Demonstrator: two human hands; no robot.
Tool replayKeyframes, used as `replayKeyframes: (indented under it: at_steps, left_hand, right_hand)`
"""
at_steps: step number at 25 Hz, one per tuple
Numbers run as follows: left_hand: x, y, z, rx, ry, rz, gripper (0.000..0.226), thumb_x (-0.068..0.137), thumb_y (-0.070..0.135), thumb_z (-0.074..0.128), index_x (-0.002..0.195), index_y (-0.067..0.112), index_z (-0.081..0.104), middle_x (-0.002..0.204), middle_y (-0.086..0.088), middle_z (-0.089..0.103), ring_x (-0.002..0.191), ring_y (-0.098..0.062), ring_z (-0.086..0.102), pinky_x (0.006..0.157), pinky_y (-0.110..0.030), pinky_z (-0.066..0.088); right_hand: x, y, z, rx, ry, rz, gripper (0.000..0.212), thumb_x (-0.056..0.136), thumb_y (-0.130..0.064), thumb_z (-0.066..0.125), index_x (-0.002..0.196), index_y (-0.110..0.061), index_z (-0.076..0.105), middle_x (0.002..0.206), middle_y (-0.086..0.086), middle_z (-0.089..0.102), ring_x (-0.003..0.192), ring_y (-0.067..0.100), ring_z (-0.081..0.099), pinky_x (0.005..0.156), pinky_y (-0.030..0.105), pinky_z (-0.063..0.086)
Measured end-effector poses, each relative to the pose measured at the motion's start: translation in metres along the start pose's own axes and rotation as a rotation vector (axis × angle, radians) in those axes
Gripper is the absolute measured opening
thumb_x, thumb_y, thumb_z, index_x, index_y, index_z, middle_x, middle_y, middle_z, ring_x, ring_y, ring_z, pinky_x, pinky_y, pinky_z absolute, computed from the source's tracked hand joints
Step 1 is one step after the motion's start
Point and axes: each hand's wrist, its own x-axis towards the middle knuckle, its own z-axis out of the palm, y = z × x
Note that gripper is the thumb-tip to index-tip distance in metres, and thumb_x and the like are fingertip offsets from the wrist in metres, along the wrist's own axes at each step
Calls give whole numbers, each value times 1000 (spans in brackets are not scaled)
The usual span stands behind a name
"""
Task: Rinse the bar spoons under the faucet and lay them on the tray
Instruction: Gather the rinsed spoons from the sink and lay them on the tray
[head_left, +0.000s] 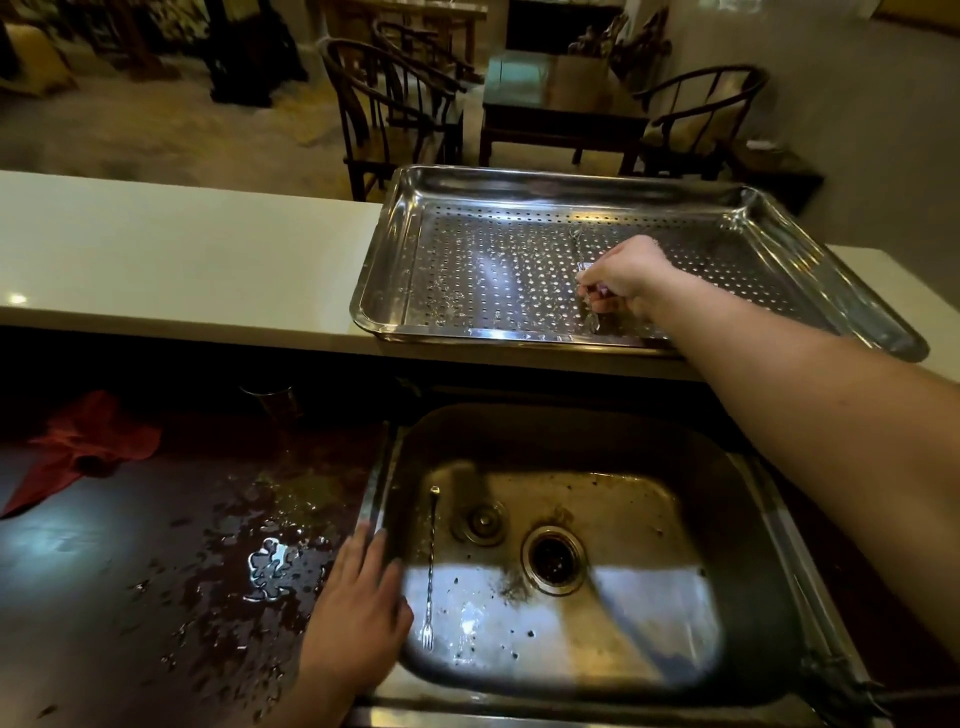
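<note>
Currently, the head view shows the right hand (621, 278) reaching over the perforated steel tray (395, 249), which rests on the pale upper desk (182, 249) behind the sink (737, 519). The fingers are closed in a pinch on a thin metal item, judged to be a bar spoon (578, 248); its shaft runs away from the hand across the tray floor, and the near end is blurred. It sits low over or on the perforations; contact cannot be confirmed.

The left hand (358, 613) lies flat and open on the sink's left rim, fingers spread, gripping nothing. A second bar spoon (430, 566) lies in the basin just beside that hand, its forked end toward the person and its small bowl end toward the far wall. It lies left of the drain (555, 558) and apart from it. The faucet is not in view.

Handling judgement: each spoon is long, slender, stiff and light. Wet steel is slippery, and a spoon lying flat on the basin floor offers little clearance. The twisted mid-shaft gives the best purchase; a fingertip pinch there, or tipping up one end first, should lift it cleanly. The fork tines call for care.

A red cloth (88, 447) lies on the dark, wet lower desk (156, 571) at left. No brand, label or readable writing appears on any item.
</note>
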Motion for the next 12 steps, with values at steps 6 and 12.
replayKeyframes:
  at_steps: [6,12]
  left_hand:
    - [3,-3,4,16,-38,0,34,82,44,50,109,25,59,148,-11,42,146,-32,19,117,-38,-4]
    - [1,-2,2,13,-45,2,34,83,43,49,110,24,55,150,-11,39,147,-32,14,117,-40,0]
  right_hand:
    - [8,3,6,-125,111,-50,11,86,-7,72,96,-5,70,92,12,70,81,23,72,80,43,62]
    - [-24,-6,3,-133,149,-218,7,89,-6,68,94,-11,71,91,7,70,72,18,69,70,36,63]
